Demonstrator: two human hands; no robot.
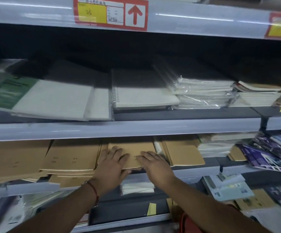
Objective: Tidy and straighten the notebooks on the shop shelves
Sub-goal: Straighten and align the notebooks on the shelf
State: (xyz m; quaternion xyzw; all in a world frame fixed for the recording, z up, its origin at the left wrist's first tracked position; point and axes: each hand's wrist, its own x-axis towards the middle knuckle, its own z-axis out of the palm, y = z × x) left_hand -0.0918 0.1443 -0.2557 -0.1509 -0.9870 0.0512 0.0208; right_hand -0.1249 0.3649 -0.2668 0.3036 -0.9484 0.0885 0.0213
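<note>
Fingers: both hands laid flat, fingers straight and slightly spread, pressing on the top cover of a brown notebook stack (133,152); nothing is gripped.

Left hand (111,167): palm down on the left half of the stack, heel over its front edge. Red thread bracelet (94,190) on the wrist.

Right hand (154,165): palm down on the right half of the same stack, fingertips near those of the left hand.

Brown notebook stack: middle of the lower shelf (203,174), front edge at the shelf lip.

Neighbouring brown notebooks (69,158): to the left, fanned and uneven, some overhanging the front. Another brown pile (183,152) lies just right of the hands.

White-paged stack (215,145): further right, same shelf. Purple-covered books (267,155) at far right, tilted; blurred.

Upper shelf: spiral notebook (141,93) in the centre, plastic-wrapped pads (202,91) beside it, a green-and-white pad (35,96) at left.

Price label (111,12): red and yellow, with a red arrow pointing up, on the top rail.
</note>
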